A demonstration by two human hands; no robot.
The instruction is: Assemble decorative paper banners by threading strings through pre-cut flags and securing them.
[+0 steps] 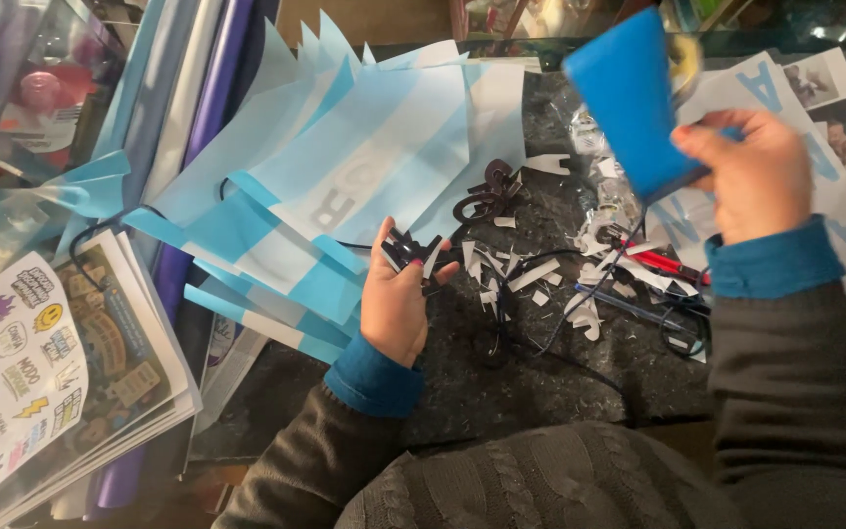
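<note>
Over a dark speckled stone tabletop (540, 382) we work with both hands among paper litter. Our left hand (396, 299) pinches a small dark cut-out piece (405, 250) between thumb and fingertips, just beside the edge of the striped pennants. Our right hand (751, 176) is raised near the upper right and closed on a smooth, stiff blue sheet (629, 93) that tapers toward the grip and stands tilted upward. Between the hands lie white paper scraps (531, 274), curled and angular, scattered on the stone, with a dark curly cut-out (487, 191) beyond them and thin black cords looping through. A red-handled tool (663, 263) and a blue pen-like stick (629, 302) rest under the right hand, partly buried by scraps. Pale blue and white pennants (364, 167), glossy and pointed, fan out from the centre toward the upper left and cover much of the far tabletop. Rolled sheets in purple and blue (193, 127) run along the left. At the lower left a stack of sticker sheets (22, 362) overhangs the tabletop edge, its top sheet white with small colourful badges. At the far right lie white pages with large pale blue letters (766, 88) and small photographs. Bare stone shows mostly near our body.
</note>
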